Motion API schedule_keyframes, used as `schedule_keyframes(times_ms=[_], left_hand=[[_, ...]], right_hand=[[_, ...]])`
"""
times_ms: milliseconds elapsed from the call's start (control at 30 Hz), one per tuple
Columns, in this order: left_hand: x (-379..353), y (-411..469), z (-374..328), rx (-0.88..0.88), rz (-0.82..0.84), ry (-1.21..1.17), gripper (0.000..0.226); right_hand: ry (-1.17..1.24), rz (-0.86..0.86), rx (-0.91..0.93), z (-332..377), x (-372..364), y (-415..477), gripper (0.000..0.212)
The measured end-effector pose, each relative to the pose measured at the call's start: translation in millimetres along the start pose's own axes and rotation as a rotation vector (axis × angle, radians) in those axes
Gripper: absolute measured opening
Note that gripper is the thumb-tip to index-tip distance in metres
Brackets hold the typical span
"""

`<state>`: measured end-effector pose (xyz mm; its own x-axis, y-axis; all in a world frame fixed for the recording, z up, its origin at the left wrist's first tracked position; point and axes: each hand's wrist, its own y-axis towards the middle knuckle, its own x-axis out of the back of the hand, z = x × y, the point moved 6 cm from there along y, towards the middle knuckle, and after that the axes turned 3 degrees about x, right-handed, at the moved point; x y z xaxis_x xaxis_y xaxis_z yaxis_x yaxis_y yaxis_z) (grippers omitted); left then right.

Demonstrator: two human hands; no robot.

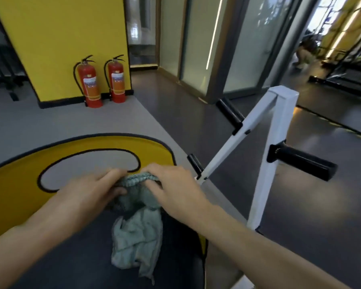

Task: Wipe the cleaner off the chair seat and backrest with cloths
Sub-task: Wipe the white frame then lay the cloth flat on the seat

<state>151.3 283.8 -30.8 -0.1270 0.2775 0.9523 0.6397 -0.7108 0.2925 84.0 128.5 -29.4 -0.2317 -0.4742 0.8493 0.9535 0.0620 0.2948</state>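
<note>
The dark chair seat [175, 257] spreads below me with no cleaner I can make out, the teal cloth [137, 243] droops bunched onto it, and my left hand [92, 190] and right hand [173, 188] both pinch its top edge, so I judge I'm only readying it, the backrest unseen.

Ribbed, rumpled teal cloth [137, 232] on a dark matt padded seat [75, 265]; glossy white-painted metal frame [265, 167]
</note>
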Motion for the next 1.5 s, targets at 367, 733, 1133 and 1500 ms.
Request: schedule_keyframes(times_ms=[367, 733, 1133, 1500], left_hand=[[14.4, 175.2, -163.3, -0.420, -0.117, -0.286, 0.016], [21.0, 238.4, -289.3, -0.519, 0.231, -0.171, 0.042], [-12.0, 260.1, -349.9, -0.335, 0.324, -0.184, 0.077], [-62.3, 204.6, -355.1, -0.488, 0.446, -0.295, 0.069]], right_hand=[[-0.010, -0.144, -0.476, -120.0, 162.7, -78.3, 0.019], [0.013, -0.140, -0.867, -187.0, 260.6, -142.6, 0.022], [0.138, -0.165, -1.002, -240.8, 268.3, -165.4, 0.028], [0.021, -0.014, -0.743, -236.2, 234.4, -176.7, 0.053]])
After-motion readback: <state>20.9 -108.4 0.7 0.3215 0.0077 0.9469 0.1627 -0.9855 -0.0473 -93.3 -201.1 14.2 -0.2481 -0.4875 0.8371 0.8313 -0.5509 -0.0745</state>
